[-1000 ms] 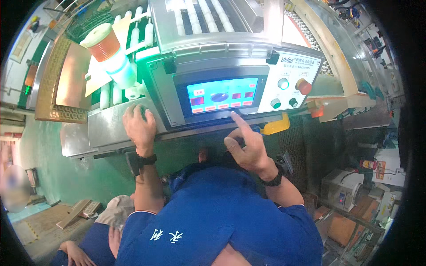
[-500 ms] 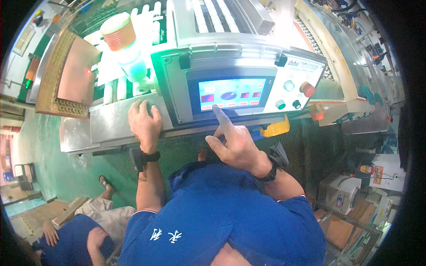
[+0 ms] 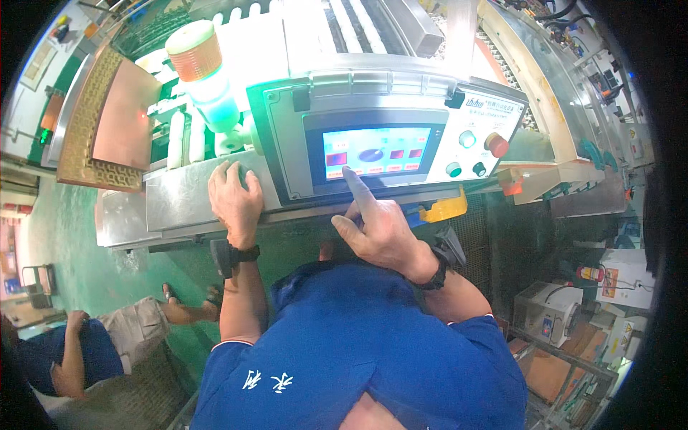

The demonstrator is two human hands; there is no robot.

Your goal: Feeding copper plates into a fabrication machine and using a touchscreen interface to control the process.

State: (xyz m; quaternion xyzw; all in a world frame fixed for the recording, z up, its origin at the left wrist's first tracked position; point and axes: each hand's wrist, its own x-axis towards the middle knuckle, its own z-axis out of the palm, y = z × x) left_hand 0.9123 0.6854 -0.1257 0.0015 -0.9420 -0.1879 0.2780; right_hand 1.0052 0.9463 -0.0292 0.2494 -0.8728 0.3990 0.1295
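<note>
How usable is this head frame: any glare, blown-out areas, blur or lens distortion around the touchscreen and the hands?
Head view: strong fisheye bending, black corners; the machine top behind the signal light is blown out white; the touchscreen stays readable without glare; the right hand and left hand are sharp; the crouching person at the lower left is softer.

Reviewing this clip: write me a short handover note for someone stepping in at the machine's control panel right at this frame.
Left hand: resting flat on the steel ledge beside the control panel, holding nothing.
Right hand: index fingertip extended to the lower left of the touchscreen, other fingers curled.
Screen is lit, showing red buttons. Knobs and the red button to its right are untouched. Signal tower glows green.
Done: cannot tell from the screen.
Left: probably finish the screen entry.
</note>
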